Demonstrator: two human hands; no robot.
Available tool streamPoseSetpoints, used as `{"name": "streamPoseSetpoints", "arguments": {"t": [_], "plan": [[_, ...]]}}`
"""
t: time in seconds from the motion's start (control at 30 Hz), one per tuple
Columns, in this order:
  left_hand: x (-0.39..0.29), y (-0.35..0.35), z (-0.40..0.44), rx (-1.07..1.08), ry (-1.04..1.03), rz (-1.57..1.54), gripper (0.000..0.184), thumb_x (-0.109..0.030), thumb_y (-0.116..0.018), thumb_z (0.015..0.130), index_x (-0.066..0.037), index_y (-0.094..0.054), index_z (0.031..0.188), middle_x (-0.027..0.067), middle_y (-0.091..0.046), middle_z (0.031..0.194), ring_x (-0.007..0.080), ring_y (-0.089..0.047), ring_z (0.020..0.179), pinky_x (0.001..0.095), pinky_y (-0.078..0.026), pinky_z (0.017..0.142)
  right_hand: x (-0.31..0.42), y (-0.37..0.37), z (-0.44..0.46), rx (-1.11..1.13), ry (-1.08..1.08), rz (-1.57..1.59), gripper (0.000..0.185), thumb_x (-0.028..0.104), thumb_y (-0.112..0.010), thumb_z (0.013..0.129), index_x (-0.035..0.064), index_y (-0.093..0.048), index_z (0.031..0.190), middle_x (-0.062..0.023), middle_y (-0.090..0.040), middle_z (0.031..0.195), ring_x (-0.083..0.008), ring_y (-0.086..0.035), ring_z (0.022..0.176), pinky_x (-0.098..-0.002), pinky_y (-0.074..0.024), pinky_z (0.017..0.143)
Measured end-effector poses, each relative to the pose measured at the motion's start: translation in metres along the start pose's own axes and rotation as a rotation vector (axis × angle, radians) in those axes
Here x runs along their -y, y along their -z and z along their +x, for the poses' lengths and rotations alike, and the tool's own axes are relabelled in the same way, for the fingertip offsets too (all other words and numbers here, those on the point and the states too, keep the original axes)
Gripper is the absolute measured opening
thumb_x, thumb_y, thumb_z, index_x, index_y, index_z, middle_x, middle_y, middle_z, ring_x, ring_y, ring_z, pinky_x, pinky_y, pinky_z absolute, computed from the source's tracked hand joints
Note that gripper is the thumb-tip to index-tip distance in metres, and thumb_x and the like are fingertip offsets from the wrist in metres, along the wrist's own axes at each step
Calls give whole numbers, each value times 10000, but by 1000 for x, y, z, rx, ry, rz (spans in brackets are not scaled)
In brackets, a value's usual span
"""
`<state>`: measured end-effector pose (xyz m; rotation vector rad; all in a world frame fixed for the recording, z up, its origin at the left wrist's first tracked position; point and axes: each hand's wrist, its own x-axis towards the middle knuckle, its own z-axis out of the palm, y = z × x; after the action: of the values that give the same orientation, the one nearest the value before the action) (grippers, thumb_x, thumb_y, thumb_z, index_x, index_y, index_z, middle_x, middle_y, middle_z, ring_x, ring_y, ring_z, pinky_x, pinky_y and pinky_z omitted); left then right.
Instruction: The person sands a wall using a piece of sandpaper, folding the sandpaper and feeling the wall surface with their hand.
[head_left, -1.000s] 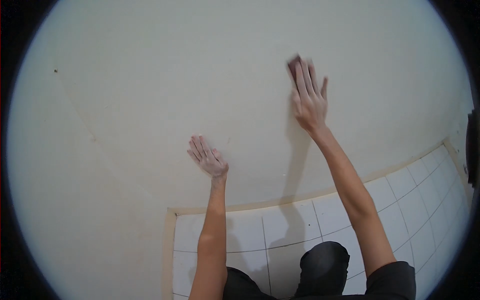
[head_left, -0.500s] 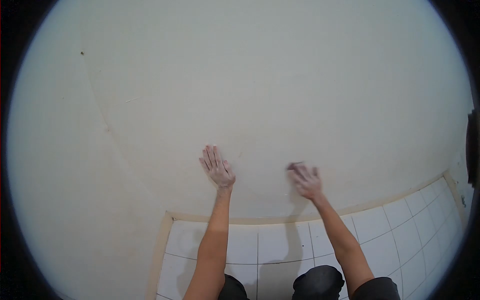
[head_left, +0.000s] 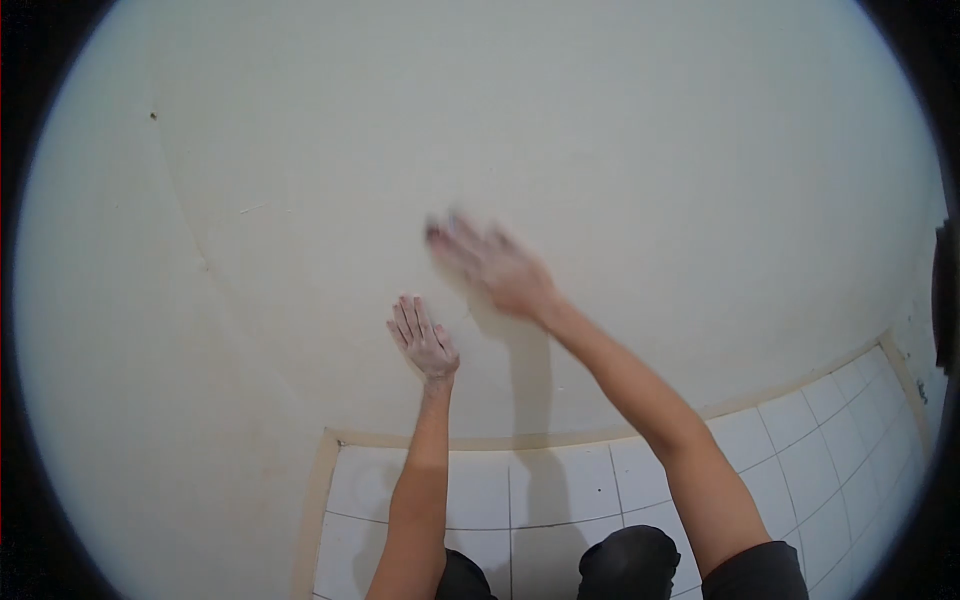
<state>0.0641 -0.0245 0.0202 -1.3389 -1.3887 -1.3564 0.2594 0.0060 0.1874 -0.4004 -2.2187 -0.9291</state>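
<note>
My left hand [head_left: 424,342] lies flat on the pale wall [head_left: 640,180] with its fingers stretched out, and it holds nothing. White dust covers its skin. Higher up and to the right, my right hand [head_left: 505,272] presses against the same wall, smeared by motion. A small dark piece of what looks like sandpaper [head_left: 432,230] shows at its fingertips; the fingers hide most of it. The right hand is dusty too.
White floor tiles [head_left: 470,487] meet the wall along a beige skirting edge [head_left: 580,437]. A wall corner juts out at the left. My dark-clothed knees [head_left: 630,565] are below. A dark object [head_left: 944,300] stands at the far right edge.
My right hand has swept up and left across the wall with the dark piece, now above my left hand. The left hand stays flat in place; the view has shifted slightly.
</note>
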Motion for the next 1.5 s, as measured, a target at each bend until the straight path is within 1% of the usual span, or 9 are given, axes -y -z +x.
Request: {"name": "streamPoseSetpoints", "arguments": {"t": [0.13, 0.23, 0.33, 0.4, 0.6, 0.77, 0.97, 1.2, 1.5], "plan": [[3, 1, 0, 9, 3, -4, 607, -240, -372, 1007, 4, -377, 1563, 211, -329, 1651, 395, -241, 1554, 569, -107, 1261, 54, -32, -192, 164, -94, 15, 820, 108, -567, 847, 212, -333, 1626, -9, -349, 1677, -163, -403, 1495, -355, -420, 1134], [2, -3, -1, -24, 1, -15, 609, -233, -387, 989, -5, -406, 1553, 204, -338, 1650, 391, -253, 1551, 576, -125, 1258, 45, -41, -321, 246, -552, -72, 653, 113, -549, 916, 153, -460, 1562, -88, -403, 1644, -291, -399, 1503, -614, -351, 1143], [1, -2, -2, -15, 4, -16, 608, -224, -378, 989, -1, -399, 1555, 206, -329, 1654, 390, -244, 1555, 573, -117, 1260, -16, -30, -250, -153, -843, -203, 566, 118, -505, 983, 61, -467, 1545, -175, -429, 1610, -410, -341, 1514, -662, -176, 1203], [0, 0, -1, -5, -2, -3, 607, -217, -370, 991, 2, -394, 1556, 207, -325, 1656, 390, -238, 1557, 570, -109, 1261, -67, 10, -140, -357, -767, -174, 595, 126, -447, 1012, 65, -371, 1599, -170, -306, 1676, -406, -199, 1570, -602, -21, 1249], [-1, -1, 0, -17, 3, -16, 601, -231, -356, 1005, 9, -385, 1556, 211, -335, 1650, 392, -238, 1556, 565, -97, 1263, -76, 64, 98, -516, -435, 41, 710, 243, -526, 962, 99, -301, 1620, -135, -299, 1678, -344, -250, 1555, -595, -149, 1256], [7, -3, -3, -9, -31, -45, 595, -228, -365, 1006, -16, -391, 1561, 208, -319, 1657, 391, -236, 1556, 568, -109, 1261, 17, -13, 7, -40, 213, -99, 749, 137, -541, 897, 125, -328, 1614, -49, -297, 1692, -229, -276, 1561, -370, -236, 1273], [24, 8, -26, 94, -72, -71, 593, -183, -416, 983, -29, -403, 1555, 210, -314, 1658, 398, -238, 1552, 571, -137, 1258, 33, -40, -177, 173, 347, 30, 661, 163, -538, 910, 105, -412, 1556, 3, -299, 1688, -161, -304, 1542, -334, -255, 1288], [0, 9, -15, -8, -47, -104, 536, -182, -386, 995, -17, -437, 1502, 244, -332, 1624, 423, -273, 1529, 598, -103, 1255, 37, -11, -200, -42, 70, 194, 545, 113, -549, 944, 86, -498, 1486, -102, -578, 1470, -249, -587, 1328, -378, -485, 1138], [-55, 21, 82, 149, 152, -894, 428, -250, -385, 1071, 50, -631, 1253, 136, -609, 1241, 203, -602, 1124, 378, -576, 849, 33, 61, -93, -481, -695, 919, 521, 42, -497, 1011, 52, -426, 1527, -185, -696, 1117, -283, -689, 978, -410, -545, 864]]}}
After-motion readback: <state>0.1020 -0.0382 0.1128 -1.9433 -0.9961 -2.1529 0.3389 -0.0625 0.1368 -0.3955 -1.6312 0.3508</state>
